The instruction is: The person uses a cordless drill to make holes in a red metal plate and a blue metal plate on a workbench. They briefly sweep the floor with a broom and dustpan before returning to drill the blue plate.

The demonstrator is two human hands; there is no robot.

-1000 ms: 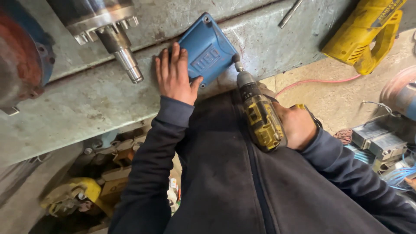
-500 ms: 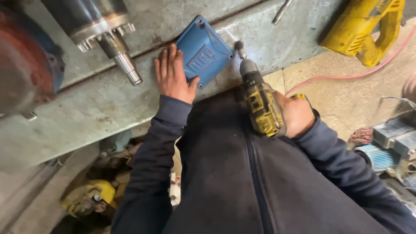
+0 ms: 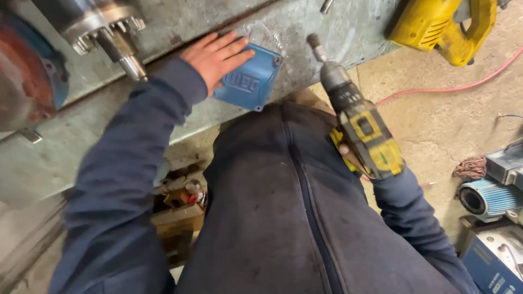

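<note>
Blue square metal cover plate (image 3: 248, 81): flat on the grey steel counter (image 3: 65, 147), left hand (image 3: 215, 54) spread atop it. Yellow-black cordless drill (image 3: 359, 122): right hand (image 3: 354, 158), grip clamped round its handle, now drawn back off the plate, bit clear.

The right hand (image 3: 353, 158) is mostly hidden behind the yellow cordless drill (image 3: 362, 128); at one o'clock, the yellow power tool (image 3: 436, 24) runs off the top edge.
</note>
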